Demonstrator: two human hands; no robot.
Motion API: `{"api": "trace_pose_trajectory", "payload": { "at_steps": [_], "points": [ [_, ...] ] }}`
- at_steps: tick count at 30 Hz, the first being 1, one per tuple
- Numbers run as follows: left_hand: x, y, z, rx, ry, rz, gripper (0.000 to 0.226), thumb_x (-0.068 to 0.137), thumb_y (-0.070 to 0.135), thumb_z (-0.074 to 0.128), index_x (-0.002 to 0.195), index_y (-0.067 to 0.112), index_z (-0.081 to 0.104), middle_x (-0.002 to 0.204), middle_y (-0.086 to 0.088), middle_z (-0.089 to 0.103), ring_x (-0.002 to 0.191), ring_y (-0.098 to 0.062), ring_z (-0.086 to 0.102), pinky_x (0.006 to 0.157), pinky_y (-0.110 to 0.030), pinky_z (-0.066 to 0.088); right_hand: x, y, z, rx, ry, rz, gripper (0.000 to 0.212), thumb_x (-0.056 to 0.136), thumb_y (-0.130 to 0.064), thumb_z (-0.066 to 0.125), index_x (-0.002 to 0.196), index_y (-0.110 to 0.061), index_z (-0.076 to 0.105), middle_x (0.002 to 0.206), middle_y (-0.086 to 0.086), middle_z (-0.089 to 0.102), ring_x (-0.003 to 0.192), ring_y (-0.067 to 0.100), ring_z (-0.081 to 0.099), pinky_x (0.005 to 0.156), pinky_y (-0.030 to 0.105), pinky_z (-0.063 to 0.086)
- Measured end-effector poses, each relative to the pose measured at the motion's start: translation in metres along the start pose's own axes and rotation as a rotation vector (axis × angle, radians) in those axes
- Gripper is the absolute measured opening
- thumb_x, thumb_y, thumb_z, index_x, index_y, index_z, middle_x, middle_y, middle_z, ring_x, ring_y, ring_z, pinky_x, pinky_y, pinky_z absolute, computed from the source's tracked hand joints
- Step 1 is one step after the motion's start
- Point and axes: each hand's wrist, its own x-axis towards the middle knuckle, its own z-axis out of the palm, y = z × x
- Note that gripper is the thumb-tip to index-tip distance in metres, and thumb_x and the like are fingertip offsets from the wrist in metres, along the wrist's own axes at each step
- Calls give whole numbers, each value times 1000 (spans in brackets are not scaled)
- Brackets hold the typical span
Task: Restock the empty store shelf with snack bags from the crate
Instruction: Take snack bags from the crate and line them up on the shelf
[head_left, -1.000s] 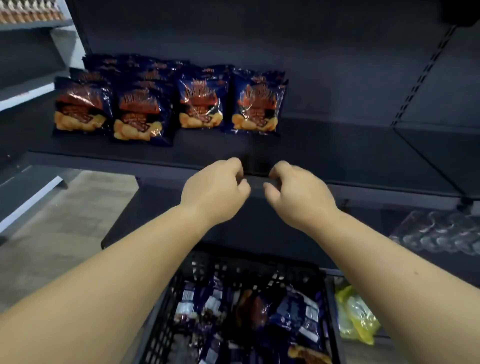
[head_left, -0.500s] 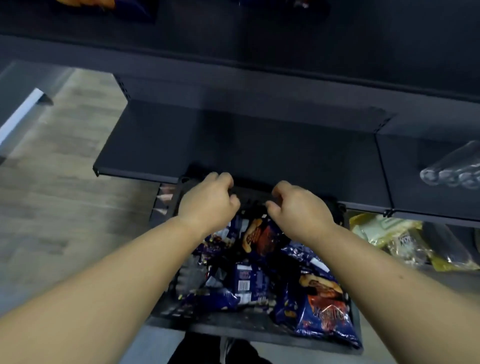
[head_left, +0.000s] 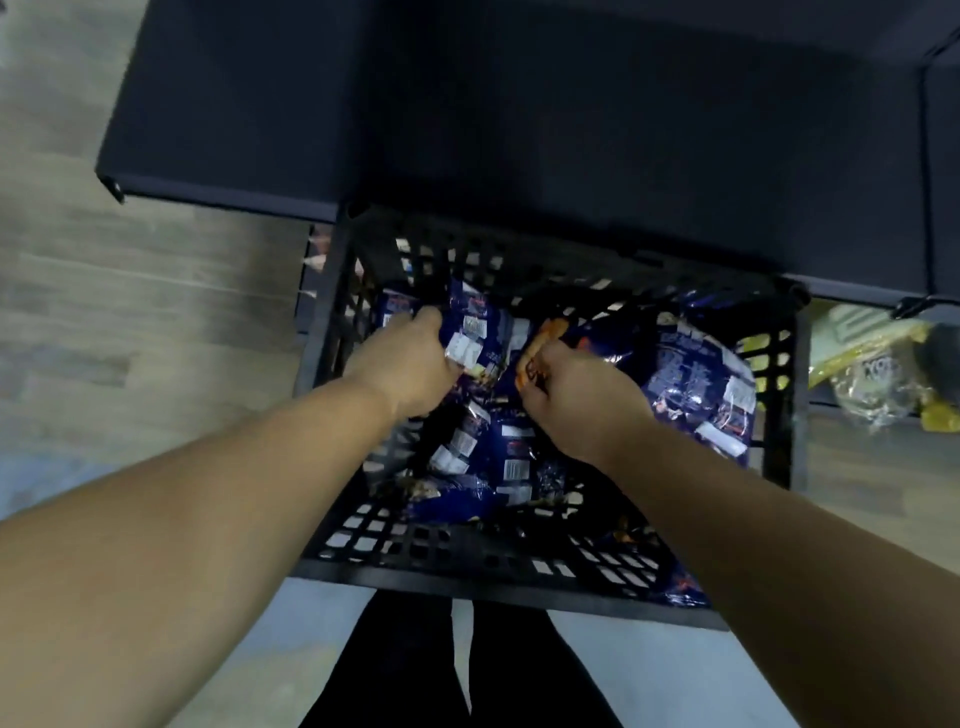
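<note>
We have dropped both hands from the shelf edge into the black crate (head_left: 519, 577) at six o'clock, our left hand (head_left: 408, 358) closing on one blue snack bag (head_left: 475, 332), our right hand (head_left: 582, 402) pinching another bag (head_left: 696, 374), so a fresh pickup begins.

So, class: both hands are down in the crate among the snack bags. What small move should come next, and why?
Probably close each grip and lift. The left hand and right hand already curl onto blue snack bags inside the black crate; neither bag looks raised yet.
</note>
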Motion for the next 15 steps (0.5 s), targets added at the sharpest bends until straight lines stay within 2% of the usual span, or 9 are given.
{"api": "trace_pose_trajectory", "payload": {
  "at_steps": [2,5,8,10,12,15],
  "points": [
    [14,-7,12,-53,-36,-27,50,92,35,57,135,17,39,127,-12,48,107,-29,52,84,-34,46,7,1,12,14,-9,12,51,98,-37,46,137,-6,39,108,12,61,81,25,51,64,29,39],
    [33,-13,28,-95,-42,-38,60,90,36,58,141,17,32,127,-13,51,104,-29,55,87,-39,50,18,2,23,21,-21,39,47,97,-36,49,136,-10,41,115,12,61,84,25,54,65,30,42],
    [47,-14,36,-149,-39,-44,64,92,32,58,144,14,26,120,-11,55,93,-23,53,79,-30,45,30,3,30,48,-38,46,41,97,-35,50,132,-14,44,116,10,59,87,24,57,67,32,48],
    [53,-14,41,-172,-39,-25,67,93,28,57,148,14,21,118,-12,58,89,-23,52,74,-28,42,38,5,34,57,-40,42,35,98,-34,50,126,-15,47,108,7,59,80,20,52,60,29,41],
    [56,-14,47,-200,-40,-2,73,93,27,57,152,21,14,120,-13,58,90,-24,54,75,-29,44,45,7,38,74,-30,39,30,99,-34,49,122,-15,48,102,6,57,77,18,49,59,28,38],
    [50,-8,54,-232,-27,60,78,93,28,57,153,31,7,113,-12,63,85,-25,59,78,-34,50,53,11,42,93,-24,39,31,99,-32,47,123,-13,48,110,10,61,80,22,53,65,29,40]
  ]
}}
